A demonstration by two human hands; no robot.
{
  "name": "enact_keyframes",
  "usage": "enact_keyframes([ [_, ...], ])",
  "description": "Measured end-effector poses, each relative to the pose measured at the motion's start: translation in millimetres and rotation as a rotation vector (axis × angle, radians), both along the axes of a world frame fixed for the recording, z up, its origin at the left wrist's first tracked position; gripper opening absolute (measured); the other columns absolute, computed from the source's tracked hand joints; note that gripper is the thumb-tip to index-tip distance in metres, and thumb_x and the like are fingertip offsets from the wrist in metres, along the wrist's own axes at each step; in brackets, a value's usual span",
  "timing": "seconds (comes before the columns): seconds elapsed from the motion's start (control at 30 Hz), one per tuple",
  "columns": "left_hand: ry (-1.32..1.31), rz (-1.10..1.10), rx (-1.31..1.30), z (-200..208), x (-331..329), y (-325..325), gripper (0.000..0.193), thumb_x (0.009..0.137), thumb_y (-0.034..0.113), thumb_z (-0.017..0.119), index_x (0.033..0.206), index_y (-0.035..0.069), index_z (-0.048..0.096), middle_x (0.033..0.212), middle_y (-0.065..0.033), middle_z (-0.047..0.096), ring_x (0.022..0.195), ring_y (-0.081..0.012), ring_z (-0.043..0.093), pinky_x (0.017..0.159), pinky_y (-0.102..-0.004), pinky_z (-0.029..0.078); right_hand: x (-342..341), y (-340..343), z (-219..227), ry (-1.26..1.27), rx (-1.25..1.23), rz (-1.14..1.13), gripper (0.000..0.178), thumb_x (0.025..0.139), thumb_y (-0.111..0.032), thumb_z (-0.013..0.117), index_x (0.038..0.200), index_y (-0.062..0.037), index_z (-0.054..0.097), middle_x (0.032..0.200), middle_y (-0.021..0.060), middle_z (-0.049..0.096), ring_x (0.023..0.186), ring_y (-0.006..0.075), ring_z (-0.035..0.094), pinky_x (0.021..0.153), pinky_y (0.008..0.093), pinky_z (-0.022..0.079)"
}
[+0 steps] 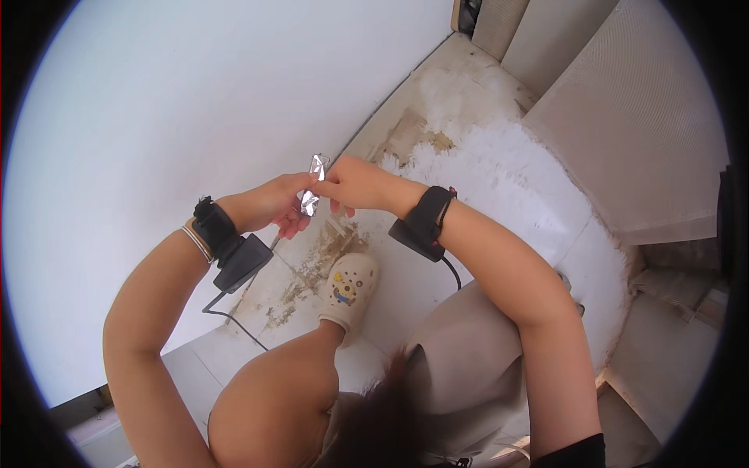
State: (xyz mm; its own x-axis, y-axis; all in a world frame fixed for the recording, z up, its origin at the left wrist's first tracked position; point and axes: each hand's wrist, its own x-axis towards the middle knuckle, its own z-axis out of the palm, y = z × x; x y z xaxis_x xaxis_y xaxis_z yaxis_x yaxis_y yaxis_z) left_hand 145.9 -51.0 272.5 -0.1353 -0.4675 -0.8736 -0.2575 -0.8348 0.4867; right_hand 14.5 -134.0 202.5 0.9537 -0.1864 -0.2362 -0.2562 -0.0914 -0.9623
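Note:
A small, narrow piece of crinkled silver foil point(310, 201), perhaps a wrapper, stands out in front of me between my two hands. My left hand point(273, 201) pinches it from the left, thumb on its face and the other fingers curled behind. From the other side my right hand point(363, 184) grips it with thumb and bent fingers near its middle. The foil is held up in the air, tilted slightly, with its shiny ends sticking out above and below my fingers. Whether anything is inside it, I cannot tell.
A large smooth white surface point(195, 101) fills the left side, its edge running just past my hands. Below are a worn, stained floor point(312, 265) and a fluffy white rug point(499, 179). A beige fabric panel point(632, 117) stands right. Black wrist devices point(243, 263) trail cables; a cream clog point(351, 288) shows below.

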Motion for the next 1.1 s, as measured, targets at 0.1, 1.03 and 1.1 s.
enact_keyframes([
  [0.1, 0.126, 0.043, -0.019, -29, -14, -13, 0.043, 0.085, 0.041, 0.023, 0.101, 0.006, 0.042, 0.072, -0.0087, 0.05, 0.057, -0.016, 0.051, 0.049, -0.0265, 0.042, -20, -17, -11, 0.105, -0.08, -0.016, 0.028, 0.076, -0.03, 0.044, 0.072, -0.0064, 0.058, 0.058, 0.005, 0.057, 0.043, 0.0148, 0.053, 0.045, 0.026, 0.042],
  [1.03, 0.146, 0.634, 0.057, -233, -19, 22, 0.03, 0.081, 0.039, 0.04, 0.076, 0.01, 0.047, 0.068, -0.0001, 0.047, 0.058, -0.0094, 0.045, 0.048, -0.0226, 0.037, 9, 95, -159, 0.441, 0.165, -0.906, 0.04, 0.078, -0.035, 0.04, 0.071, 0.001, 0.058, 0.057, 0.0174, 0.053, 0.056, 0.03, 0.054, 0.055, 0.0349, 0.041],
  [1.1, 0.039, 0.701, -0.043, -236, -20, 29, 0.037, 0.081, 0.04, 0.039, 0.067, 0.008, 0.048, 0.055, -0.0016, 0.046, 0.04, -0.0102, 0.042, 0.031, -0.0212, 0.029, 16, 97, -161, 0.437, 0.199, -0.933, 0.041, 0.079, -0.034, 0.039, 0.069, 0.0002, 0.058, 0.056, 0.0169, 0.054, 0.055, 0.0304, 0.054, 0.054, 0.0356, 0.041],
])
